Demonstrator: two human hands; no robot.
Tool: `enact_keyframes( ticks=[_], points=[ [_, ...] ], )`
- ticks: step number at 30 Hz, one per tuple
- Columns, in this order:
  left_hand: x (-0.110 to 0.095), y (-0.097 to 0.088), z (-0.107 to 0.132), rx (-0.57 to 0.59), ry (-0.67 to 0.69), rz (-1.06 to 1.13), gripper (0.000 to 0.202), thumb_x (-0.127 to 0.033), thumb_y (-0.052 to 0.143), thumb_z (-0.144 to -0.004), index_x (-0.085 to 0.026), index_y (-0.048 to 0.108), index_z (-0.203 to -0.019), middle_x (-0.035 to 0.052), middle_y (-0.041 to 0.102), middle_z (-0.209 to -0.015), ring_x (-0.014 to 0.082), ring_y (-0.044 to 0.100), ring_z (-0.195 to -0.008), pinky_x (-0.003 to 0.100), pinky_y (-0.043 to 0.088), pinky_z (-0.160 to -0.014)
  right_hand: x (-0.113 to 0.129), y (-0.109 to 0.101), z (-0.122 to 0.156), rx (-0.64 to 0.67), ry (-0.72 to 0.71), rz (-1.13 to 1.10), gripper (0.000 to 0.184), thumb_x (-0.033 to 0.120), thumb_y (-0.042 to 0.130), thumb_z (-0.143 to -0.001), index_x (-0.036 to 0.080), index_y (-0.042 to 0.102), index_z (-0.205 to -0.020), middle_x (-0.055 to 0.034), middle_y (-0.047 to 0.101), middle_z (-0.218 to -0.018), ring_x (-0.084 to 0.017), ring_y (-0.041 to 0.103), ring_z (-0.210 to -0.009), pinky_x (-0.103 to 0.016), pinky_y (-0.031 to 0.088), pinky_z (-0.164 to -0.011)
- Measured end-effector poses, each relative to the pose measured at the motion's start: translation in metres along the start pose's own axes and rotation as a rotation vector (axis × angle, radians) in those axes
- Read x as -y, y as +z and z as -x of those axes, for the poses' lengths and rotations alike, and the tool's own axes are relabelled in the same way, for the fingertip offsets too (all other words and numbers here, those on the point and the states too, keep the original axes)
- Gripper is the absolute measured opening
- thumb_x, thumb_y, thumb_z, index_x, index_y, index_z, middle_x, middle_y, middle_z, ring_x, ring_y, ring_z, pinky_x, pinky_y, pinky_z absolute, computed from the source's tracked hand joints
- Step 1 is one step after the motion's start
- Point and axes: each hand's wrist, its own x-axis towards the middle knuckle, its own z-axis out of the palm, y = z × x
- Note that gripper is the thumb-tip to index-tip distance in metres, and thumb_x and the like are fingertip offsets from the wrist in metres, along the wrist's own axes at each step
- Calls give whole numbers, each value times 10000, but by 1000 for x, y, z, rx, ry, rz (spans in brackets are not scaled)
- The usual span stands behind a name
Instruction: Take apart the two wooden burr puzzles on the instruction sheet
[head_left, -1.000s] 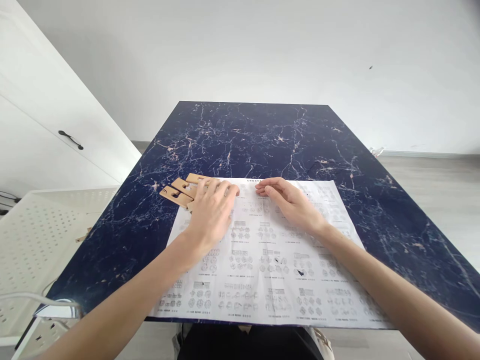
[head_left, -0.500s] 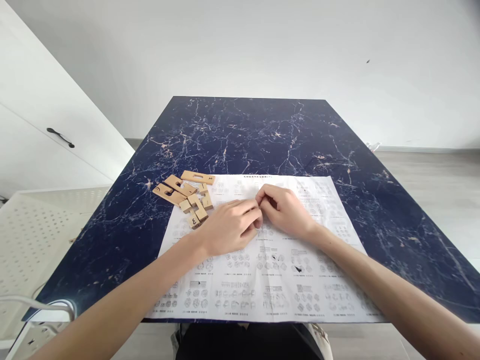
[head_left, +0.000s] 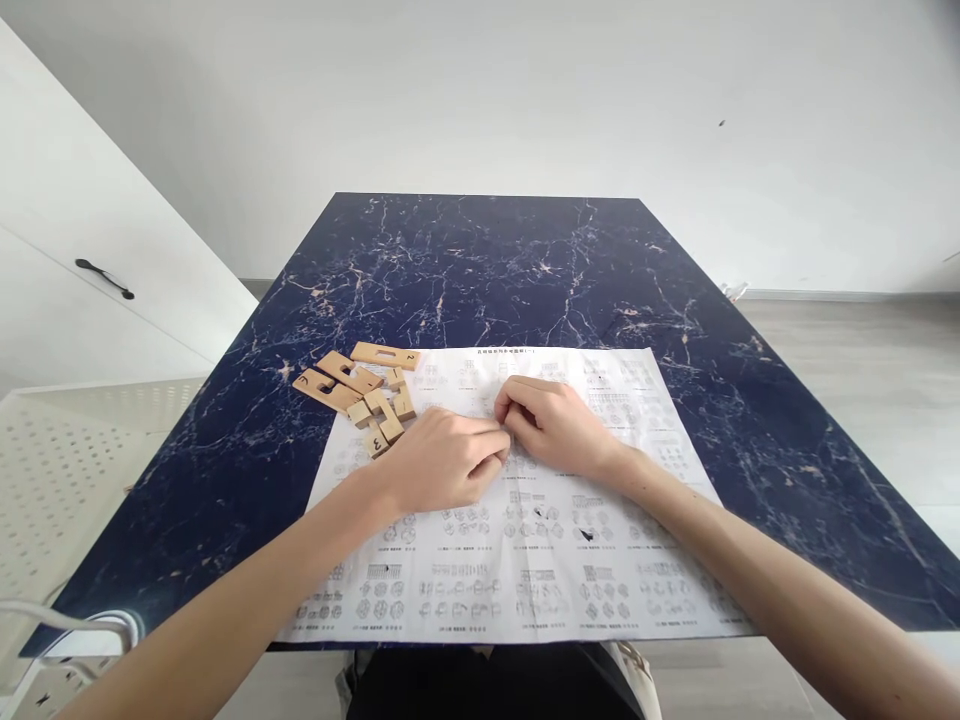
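A large white instruction sheet (head_left: pixel 525 540) printed with small diagrams lies on the dark blue marbled table (head_left: pixel 465 270). Both my hands rest on its middle, fingertips meeting. My left hand (head_left: pixel 442 462) has its fingers curled in and pressed together. My right hand (head_left: pixel 551 425) is curled the same way, knuckles up. What they pinch between them, if anything, is hidden. Just left of my left hand lies a loose pile of wooden puzzle pieces (head_left: pixel 360 385), flat notched bars and small blocks, some marked with numbers, half on the sheet's far left corner.
A white perforated shelf or cart (head_left: pixel 67 470) stands against the table's left side, with a white cable (head_left: pixel 82 620) at its near corner. A white cabinet with a black handle (head_left: pixel 103 278) is further left. Grey floor shows on the right.
My left hand came off the wooden pieces and moved right and nearer to me, uncovering them. Both hands, flat a second ago, curled up and met at the sheet's middle.
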Motion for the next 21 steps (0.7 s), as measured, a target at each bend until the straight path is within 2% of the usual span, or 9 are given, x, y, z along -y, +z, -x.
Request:
enact_keyframes(
  ticks=[21],
  points=[
    [-1,0,1,28,-4,-1,290,-79,466,-969,-171,653,-768,-16,698,-703,111,472,-526,301,320,-508,1,0,1,19,6,0,230,48,462,-915,230,557,-810,-20,687,-820,-163,571,-695,-306,421,-637]
  ],
)
